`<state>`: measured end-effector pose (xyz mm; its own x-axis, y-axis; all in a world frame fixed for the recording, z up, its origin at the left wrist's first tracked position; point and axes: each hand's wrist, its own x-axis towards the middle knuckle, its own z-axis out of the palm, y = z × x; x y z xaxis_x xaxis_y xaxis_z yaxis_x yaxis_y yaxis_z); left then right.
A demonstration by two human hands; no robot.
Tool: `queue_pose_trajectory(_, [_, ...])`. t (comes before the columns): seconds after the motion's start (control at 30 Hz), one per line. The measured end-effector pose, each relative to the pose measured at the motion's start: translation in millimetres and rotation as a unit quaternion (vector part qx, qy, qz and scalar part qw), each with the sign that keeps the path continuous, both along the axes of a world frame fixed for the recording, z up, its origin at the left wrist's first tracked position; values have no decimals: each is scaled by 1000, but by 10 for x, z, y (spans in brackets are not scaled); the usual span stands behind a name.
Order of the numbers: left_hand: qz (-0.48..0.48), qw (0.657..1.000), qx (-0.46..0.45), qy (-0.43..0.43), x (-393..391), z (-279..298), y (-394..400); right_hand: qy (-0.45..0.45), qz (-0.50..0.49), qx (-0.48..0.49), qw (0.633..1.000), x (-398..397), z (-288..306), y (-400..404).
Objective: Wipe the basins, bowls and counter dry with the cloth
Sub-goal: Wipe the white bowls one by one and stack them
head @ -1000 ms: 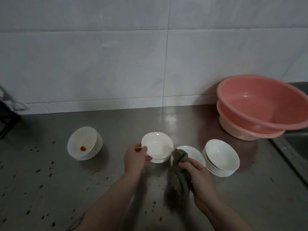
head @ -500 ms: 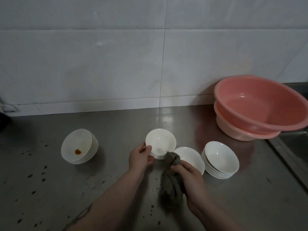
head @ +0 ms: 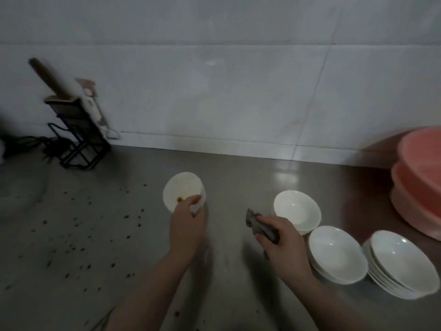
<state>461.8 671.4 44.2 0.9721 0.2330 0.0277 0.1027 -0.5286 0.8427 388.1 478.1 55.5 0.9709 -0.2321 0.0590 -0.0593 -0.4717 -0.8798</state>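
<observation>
My left hand (head: pixel 188 225) is at the near rim of a stack of white bowls (head: pixel 183 191) whose top bowl has a brown stain. The thumb lies over the rim and the fingers sit outside it, pinching it. My right hand (head: pixel 284 244) grips a bunched grey cloth (head: pixel 261 224) just above the steel counter (head: pixel 226 177). A single white bowl (head: pixel 297 210) stands right behind that hand. Two more stacks of white bowls (head: pixel 337 254) (head: pixel 403 263) sit to its right. Two nested pink basins (head: pixel 420 182) stand at the far right edge.
Dark spots (head: pixel 78 225) speckle the counter on the left and near my forearms. A black wire rack (head: pixel 76 130) holding a knife block with a wooden handle leans by the tiled wall at the back left, with dark cables beside it.
My left hand let go of the single bowl, now standing on the counter, and moved left to the stained stack. My view swung left, bringing the rack in and pushing the basins to the edge.
</observation>
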Motion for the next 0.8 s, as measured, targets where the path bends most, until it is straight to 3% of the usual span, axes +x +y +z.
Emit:
queue_pose_trajectory(0.13, [96, 994, 49, 19, 241, -106, 584, -19, 10, -15, 1000, 135, -135, 251])
queue_pose_trajectory(0.27, [92, 991, 10, 100, 471, -204, 739, -27, 10, -6, 1000, 170, -249, 435])
queue_pose_trajectory(0.63, [133, 987, 66, 58, 666, -314, 706, -14, -14, 2, 1000, 114, -330, 511])
queue_pose_trajectory(0.8, [151, 986, 7, 63, 737, -220, 689, -16, -11, 7, 1000, 125, -274, 574])
